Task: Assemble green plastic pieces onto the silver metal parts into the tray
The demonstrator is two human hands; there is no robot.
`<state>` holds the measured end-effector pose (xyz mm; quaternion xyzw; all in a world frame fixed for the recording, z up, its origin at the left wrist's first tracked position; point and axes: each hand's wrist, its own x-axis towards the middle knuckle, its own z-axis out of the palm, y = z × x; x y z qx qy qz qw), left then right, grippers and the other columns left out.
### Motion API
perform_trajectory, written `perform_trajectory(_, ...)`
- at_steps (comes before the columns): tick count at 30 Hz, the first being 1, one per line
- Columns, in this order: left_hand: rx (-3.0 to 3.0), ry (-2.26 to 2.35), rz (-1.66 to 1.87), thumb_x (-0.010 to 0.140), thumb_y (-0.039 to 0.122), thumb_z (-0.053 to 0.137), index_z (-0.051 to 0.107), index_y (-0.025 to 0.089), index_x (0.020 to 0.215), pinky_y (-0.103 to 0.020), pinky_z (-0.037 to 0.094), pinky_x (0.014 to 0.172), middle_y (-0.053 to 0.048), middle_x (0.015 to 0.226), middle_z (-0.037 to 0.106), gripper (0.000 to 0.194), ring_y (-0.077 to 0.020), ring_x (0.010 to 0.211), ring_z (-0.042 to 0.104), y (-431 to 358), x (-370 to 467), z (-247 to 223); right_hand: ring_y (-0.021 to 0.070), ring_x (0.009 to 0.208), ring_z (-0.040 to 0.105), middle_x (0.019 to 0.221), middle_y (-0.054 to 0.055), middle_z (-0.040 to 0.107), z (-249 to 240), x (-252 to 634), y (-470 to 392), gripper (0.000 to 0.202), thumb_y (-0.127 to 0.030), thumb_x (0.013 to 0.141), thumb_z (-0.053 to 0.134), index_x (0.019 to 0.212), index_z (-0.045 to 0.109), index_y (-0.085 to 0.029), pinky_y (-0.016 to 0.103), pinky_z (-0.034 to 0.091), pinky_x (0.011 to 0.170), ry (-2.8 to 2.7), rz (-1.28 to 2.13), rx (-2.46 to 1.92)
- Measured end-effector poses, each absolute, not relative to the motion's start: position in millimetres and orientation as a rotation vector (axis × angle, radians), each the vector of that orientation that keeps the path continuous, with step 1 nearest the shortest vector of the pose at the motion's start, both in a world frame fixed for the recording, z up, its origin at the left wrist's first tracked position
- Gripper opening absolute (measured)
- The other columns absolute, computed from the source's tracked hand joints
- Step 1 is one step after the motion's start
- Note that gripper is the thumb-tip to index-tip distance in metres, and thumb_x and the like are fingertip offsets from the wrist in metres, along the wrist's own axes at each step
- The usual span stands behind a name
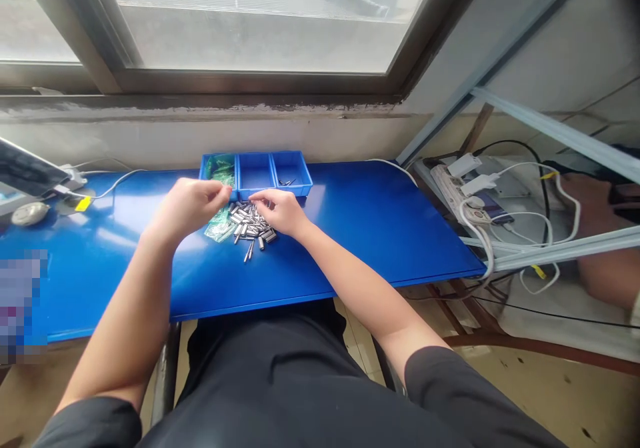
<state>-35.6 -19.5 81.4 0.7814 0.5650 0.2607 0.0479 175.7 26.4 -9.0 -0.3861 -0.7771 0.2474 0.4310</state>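
So the person at the desk has both hands up front, a small gap between them, fingers curled in. I can't tell whether the left hand or the right hand is actually pinching anything; too tiny from here. The pile of little metal pieces sits right by the right hand's fingers, on the blue tabletop, with some see-through green stuff beside it, near the left hand. Just behind is a blue three-section bin: more green in the left section, a few dark bits in the right. Window beyond, power strip off right.
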Motion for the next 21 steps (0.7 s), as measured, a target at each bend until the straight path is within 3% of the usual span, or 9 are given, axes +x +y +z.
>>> perform_trajectory(2,2.387,1.737,0.415,0.09,0.045,0.056,0.064,0.023,0.066,-0.032,0.033,0.052,0.0,0.055,0.056,0.034,-0.0153,0.051,0.048,-9,-38,69,0.0167,0.079,0.071,0.094,0.005,0.079,-11,178,29,0.021,-0.02,0.088,0.059,0.099,0.078,-0.019,0.03,0.058,0.078,-1.891,0.601,-1.018)
perform_trajectory(4,2.339,1.79,0.218,0.083,0.045,0.064,0.071,0.027,0.091,-0.031,0.036,0.053,-0.001,0.061,0.063,0.021,-0.0193,0.056,0.056,-3,-41,56,0.0158,0.072,0.069,0.087,0.004,0.078,-12,181,33,0.021,-0.022,0.088,0.059,0.098,0.077,-0.019,0.03,0.057,0.075,-1.83,0.594,-1.073)
perform_trajectory(6,2.303,1.819,0.103,0.078,0.044,0.069,0.07,0.028,0.11,-0.031,0.038,0.053,-0.002,0.066,0.066,0.035,-0.022,0.058,0.06,-1,-46,47,0.0145,0.065,0.067,0.08,0.001,0.076,-11,186,36,0.021,-0.024,0.088,0.059,0.098,0.076,-0.02,0.028,0.055,0.069,-1.764,0.598,-1.12)
perform_trajectory(9,2.231,1.783,0.077,0.077,0.048,0.069,0.067,0.028,0.122,-0.031,0.04,0.054,-0.002,0.068,0.067,0.05,-0.0233,0.059,0.063,0,-52,41,0.0136,0.057,0.063,0.066,-0.001,0.07,-6,195,40,0.021,-0.03,0.089,0.058,0.096,0.075,-0.021,0.027,0.053,0.063,-1.651,0.625,-1.178)
perform_trajectory(13,2.171,1.783,0.112,0.078,0.049,0.069,0.067,0.024,0.122,-0.031,0.041,0.055,-0.003,0.07,0.068,0.051,-0.0242,0.061,0.064,5,-56,37,0.014,0.056,0.062,0.061,-0.002,0.067,0,202,41,0.023,-0.033,0.09,0.057,0.097,0.075,-0.02,0.028,0.054,0.064,-1.563,0.613,-1.169)
perform_trajectory(17,2.213,1.78,0.122,0.083,0.045,0.063,0.072,0.024,0.111,-0.034,0.044,0.061,-0.006,0.077,0.072,0.036,-0.0255,0.066,0.065,9,-57,30,0.0145,0.057,0.063,0.06,-0.002,0.065,-4,196,41,0.021,-0.032,0.089,0.058,0.094,0.075,-0.02,0.029,0.054,0.063,-1.577,0.601,-1.154)
perform_trajectory(21,2.332,1.813,0.06,0.091,0.035,0.05,0.074,0.024,0.094,-0.034,0.044,0.065,-0.009,0.082,0.074,0.027,-0.026,0.075,0.067,8,-57,27,0.0158,0.068,0.067,0.075,0.002,0.071,15,198,34,0.023,-0.034,0.092,0.057,0.098,0.074,-0.02,0.03,0.057,0.066,-1.52,0.528,-1.072)
